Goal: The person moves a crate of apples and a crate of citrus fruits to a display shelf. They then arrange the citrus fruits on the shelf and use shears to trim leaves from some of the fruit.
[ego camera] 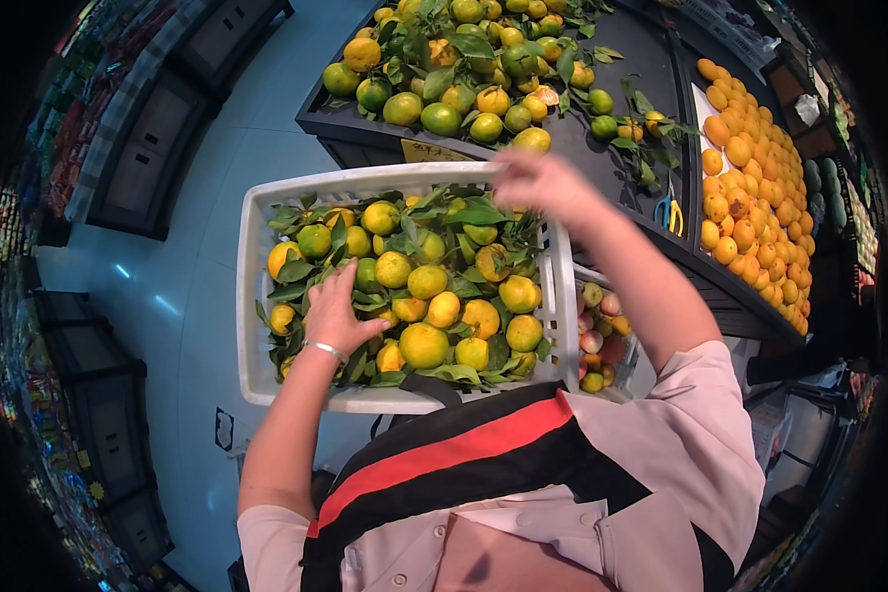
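A white plastic crate (250, 311) full of green-yellow mandarins (423, 345) with leaves lies before me. My left hand (338, 311), with a bracelet on the wrist, rests on the fruit at the crate's left side, its fingers spread among leaves and mandarins; what lies under the fingertips is hidden. Blurred, my right hand (536, 185) is over the crate's far right corner, close to the display's edge. Whether it holds anything cannot be made out. Just beyond it sits a yellow-green mandarin (532, 140) at the front of a pile of leafy mandarins (441, 118).
The dark display stand (636, 44) borders the crate's far side. Scissors (670, 214) with blue and yellow handles lie on it, left of a bay of orange fruit (755, 185). A second crate with mixed fruit (599, 333) is at the right. Dark cabinets (148, 148) line the left.
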Tool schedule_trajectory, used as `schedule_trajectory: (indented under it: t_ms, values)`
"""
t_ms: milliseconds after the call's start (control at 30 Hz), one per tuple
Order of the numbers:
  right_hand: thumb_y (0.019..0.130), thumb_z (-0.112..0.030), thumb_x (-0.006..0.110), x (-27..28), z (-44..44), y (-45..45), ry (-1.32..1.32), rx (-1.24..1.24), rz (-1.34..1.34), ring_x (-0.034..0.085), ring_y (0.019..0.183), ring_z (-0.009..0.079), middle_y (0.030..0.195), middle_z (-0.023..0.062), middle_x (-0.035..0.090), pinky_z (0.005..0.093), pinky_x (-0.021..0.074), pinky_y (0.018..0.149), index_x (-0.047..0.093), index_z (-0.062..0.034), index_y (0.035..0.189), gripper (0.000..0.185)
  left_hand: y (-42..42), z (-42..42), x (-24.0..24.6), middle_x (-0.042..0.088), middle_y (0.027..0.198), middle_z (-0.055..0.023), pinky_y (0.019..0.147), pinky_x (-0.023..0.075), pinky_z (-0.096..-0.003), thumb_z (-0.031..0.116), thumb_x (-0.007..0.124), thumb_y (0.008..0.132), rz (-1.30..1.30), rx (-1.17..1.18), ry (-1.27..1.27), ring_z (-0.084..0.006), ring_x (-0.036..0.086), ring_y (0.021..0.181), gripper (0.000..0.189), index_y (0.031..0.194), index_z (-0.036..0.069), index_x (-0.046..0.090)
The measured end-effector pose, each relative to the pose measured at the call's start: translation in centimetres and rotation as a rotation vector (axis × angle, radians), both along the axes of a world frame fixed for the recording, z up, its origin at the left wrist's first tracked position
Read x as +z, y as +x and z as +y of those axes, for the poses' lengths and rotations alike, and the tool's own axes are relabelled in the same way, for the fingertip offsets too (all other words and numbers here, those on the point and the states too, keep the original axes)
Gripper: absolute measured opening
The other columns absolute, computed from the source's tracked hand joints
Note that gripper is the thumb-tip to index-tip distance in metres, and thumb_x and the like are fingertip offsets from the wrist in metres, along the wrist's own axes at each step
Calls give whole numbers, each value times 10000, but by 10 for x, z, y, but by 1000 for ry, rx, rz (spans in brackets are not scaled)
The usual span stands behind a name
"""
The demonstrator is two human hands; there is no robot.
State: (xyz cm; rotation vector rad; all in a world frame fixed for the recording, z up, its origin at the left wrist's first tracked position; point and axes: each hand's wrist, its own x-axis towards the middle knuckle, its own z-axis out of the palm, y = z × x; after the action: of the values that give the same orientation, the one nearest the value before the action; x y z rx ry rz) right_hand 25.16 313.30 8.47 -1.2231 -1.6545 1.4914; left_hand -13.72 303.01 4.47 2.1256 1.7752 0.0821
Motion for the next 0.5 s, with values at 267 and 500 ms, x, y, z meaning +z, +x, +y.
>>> schedule_trajectory:
  t_ms: [267,500]
  values:
    - [658,-380,882,-36,-60,-147,-200,64,-623,471,1346,399,1489,288,384,425,433,1082,167,-146,1594,1201,-11,50,-8,474,1461,-179,1123,393,-470,467,936,564,-2,-51,-193,-424,469,1313,1166,1532,157,367]
    - [622,-368,892,-45,-57,-141,-314,26,-488,451,1377,366,1481,267,448,381,379,1132,167,-79,1588,1242,-36,50,-12,388,1453,-270,1123,405,-419,458,953,544,-239,-135,-396,-427,465,1321,1201,1534,114,366]
